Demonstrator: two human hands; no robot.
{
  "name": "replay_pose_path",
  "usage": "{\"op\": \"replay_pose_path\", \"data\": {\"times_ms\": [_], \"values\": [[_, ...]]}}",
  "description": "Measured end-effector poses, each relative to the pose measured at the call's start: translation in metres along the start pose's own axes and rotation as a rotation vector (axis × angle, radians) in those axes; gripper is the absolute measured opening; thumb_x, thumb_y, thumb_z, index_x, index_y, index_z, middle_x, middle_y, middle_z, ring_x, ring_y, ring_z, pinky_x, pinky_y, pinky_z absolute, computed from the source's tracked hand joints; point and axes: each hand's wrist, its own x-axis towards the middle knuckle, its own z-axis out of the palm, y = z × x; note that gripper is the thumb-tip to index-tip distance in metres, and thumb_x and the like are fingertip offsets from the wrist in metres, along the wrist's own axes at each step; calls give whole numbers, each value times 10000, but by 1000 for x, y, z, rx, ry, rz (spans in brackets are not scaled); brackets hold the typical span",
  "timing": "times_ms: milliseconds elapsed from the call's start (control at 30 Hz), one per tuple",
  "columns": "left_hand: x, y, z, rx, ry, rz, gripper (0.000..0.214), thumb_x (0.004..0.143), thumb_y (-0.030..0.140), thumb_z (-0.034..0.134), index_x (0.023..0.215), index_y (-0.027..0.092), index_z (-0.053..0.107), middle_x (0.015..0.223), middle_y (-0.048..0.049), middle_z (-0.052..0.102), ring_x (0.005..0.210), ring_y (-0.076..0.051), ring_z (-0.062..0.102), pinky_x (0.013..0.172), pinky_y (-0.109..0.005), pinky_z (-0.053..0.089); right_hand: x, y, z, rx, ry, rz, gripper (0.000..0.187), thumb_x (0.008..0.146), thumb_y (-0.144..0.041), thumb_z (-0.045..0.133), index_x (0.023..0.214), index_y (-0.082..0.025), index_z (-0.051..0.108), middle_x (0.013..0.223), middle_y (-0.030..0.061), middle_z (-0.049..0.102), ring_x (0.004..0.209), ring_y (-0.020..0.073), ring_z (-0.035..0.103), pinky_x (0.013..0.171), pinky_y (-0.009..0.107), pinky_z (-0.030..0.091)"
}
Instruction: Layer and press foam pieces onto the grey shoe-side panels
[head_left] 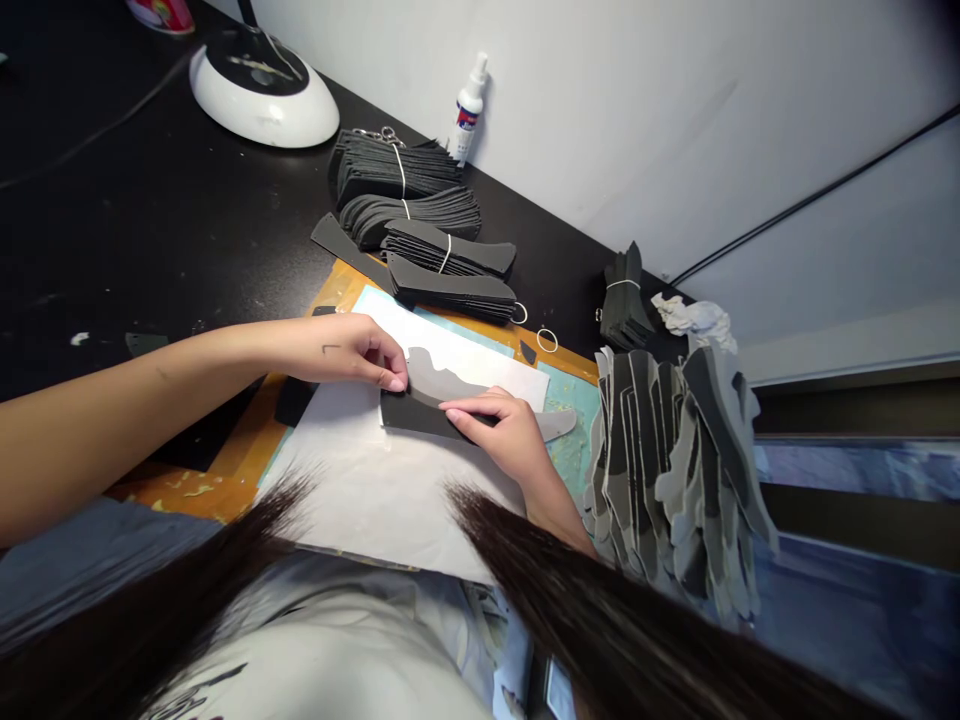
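Observation:
A dark flat cut piece [409, 415] lies on a sheet of white paper [375, 480], with a lighter grey piece [442, 380] laid over it. My left hand [352, 350] pinches the left end of the grey piece with fingertips pressed together. My right hand [502, 425] presses down on the right part of the pieces, fingers flat and close together. The tip of the grey piece [559, 425] sticks out past my right hand.
Bundles of dark cut pieces tied with rubber bands [420, 225] are stacked behind the paper. A fanned pile of grey and dark pieces [675, 460] lies at the right. A white lamp base [262, 85], a small spray bottle [469, 110] and loose rubber bands [547, 340] sit on the black table.

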Motion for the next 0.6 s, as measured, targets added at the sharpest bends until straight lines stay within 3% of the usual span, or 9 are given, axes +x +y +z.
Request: {"op": "replay_pose_path", "data": {"times_ms": [100, 333, 600], "values": [[0, 1, -3, -61, -93, -22, 320, 858, 522, 665, 903, 235, 801, 849, -19, 731, 794, -194, 624, 698, -243, 435, 0, -1, -2, 76, -19, 33, 127, 890, -286, 753, 971, -319, 845, 853, 9, 790, 848, 209, 636, 810, 351, 523], [0, -3, -5, 4, -80, -11, 329, 870, 535, 660, 939, 248, 806, 846, -14, 734, 777, -187, 616, 684, -242, 422, -1, -8, 6, -73, 68, -129, 140, 900, -226, 746, 948, -311, 847, 814, -1, 787, 820, 211, 643, 856, 382, 514], [0, -5, -3, 57, -78, -32, 302, 876, 512, 668, 942, 255, 813, 823, -6, 747, 733, -167, 618, 629, -227, 389, -2, -6, 8, -70, 35, -122, 140, 911, -229, 733, 951, -303, 846, 837, 2, 799, 801, 202, 671, 805, 352, 539]]}}
